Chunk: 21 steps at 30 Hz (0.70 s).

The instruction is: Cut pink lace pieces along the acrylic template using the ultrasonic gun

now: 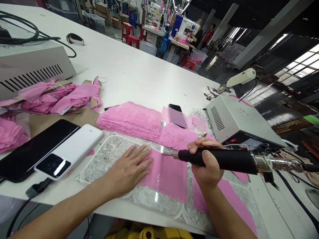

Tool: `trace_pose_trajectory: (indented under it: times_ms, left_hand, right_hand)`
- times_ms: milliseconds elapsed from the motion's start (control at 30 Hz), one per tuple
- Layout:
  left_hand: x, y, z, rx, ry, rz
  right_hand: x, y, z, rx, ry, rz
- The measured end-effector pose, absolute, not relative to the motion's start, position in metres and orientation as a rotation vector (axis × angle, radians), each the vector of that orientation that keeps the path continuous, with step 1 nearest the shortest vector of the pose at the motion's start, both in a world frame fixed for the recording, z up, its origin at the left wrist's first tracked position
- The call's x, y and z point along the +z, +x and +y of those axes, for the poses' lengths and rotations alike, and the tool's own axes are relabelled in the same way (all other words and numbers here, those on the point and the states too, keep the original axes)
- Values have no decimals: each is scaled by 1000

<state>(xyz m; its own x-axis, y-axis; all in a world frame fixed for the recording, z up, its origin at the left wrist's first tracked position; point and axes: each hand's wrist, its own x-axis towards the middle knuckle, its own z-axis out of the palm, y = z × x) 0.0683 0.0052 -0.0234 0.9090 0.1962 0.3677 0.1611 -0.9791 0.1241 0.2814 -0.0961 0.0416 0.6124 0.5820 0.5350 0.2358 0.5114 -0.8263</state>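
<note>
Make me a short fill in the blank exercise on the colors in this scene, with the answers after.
The right hand holds a tool with a ____ handle.
The left hand has its fingers on a ____ cloth.
The stools beyond the table are ____.
Missing words: black; pink; red.

One head view looks forward and down from close above the smooth white desk (pixel 139 79), reaching a dark, apparently glossy floor (pixel 214 71).
</note>
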Motion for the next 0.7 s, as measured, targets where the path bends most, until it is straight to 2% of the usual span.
trace_pose_trajectory:
  times_ms: [700]
  left_hand:
    - [-23, 68, 5, 610, 2969, 285]
  right_hand:
    - [39, 282, -95, 265, -980, -937]
